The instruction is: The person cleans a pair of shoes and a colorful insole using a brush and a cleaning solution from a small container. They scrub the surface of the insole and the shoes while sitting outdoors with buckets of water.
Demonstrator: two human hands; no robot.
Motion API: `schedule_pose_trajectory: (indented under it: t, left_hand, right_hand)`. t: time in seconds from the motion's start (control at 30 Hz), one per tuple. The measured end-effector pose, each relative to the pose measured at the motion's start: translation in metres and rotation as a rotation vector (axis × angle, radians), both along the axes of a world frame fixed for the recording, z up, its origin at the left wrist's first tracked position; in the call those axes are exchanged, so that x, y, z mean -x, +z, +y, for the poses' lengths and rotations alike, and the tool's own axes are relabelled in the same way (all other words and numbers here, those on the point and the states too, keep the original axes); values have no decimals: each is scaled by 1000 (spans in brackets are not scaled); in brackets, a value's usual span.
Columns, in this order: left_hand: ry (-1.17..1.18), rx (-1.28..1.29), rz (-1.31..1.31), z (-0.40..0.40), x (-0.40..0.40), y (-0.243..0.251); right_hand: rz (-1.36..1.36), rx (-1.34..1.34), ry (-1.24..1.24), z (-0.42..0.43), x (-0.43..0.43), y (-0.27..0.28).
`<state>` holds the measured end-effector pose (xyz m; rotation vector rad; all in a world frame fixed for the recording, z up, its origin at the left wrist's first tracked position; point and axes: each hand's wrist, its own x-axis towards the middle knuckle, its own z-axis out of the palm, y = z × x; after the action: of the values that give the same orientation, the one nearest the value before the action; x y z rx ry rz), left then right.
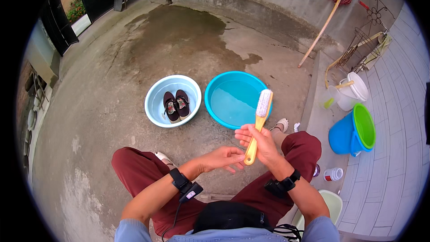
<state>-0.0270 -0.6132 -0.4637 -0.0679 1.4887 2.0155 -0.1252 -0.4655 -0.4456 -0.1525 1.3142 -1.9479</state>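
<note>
A scrub brush (260,121) with pale bristles and a yellow handle is held upright in my right hand (260,141), bristles pointing away from me. My left hand (223,159) is beside the handle's lower end, its fingertips at or very near it, fingers apart. Beyond my hands a turquoise basin (207,107) contains water; the brush head overlaps its right rim from my viewpoint. Left of it, a light blue basin (151,118) holds water and a pair of dark shoes (182,104) with patterned insoles, side by side.
At right stand a blue bucket (341,137) with a green basin (364,126) inside and a white lidded bucket (347,99). A jar (333,174) lies near my right knee. A mop (322,30) leans on the wall. Wet concrete (181,30) spreads beyond the basins.
</note>
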Motion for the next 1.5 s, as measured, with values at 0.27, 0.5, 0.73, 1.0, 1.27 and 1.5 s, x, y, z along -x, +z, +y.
schedule_pose_trajectory:
  t: [0.27,0.5,0.73,1.0,1.27,1.5]
  left_hand:
    - [708,89,-406,-108,43,-169]
    - [1241,53,-535,-174,57,-262]
    - [1650,-279,-594,-195,70,-302]
    - [1895,-22,-641,-211,29,-319]
    - [1833,361,-619,-198,-19,-311]
    - [1676,911,-628,-158,-64,-301]
  right_hand:
    - [-28,-162,-198,17,59,-62]
    - [-259,-359,-219,15,63,-118]
    - [-366,-449,-212,4,65,-151]
    - [-326,-514,-246,-16,82,-171]
    - [30,-639,-355,2,175,-218]
    - [43,-919,-344,18,171,-261]
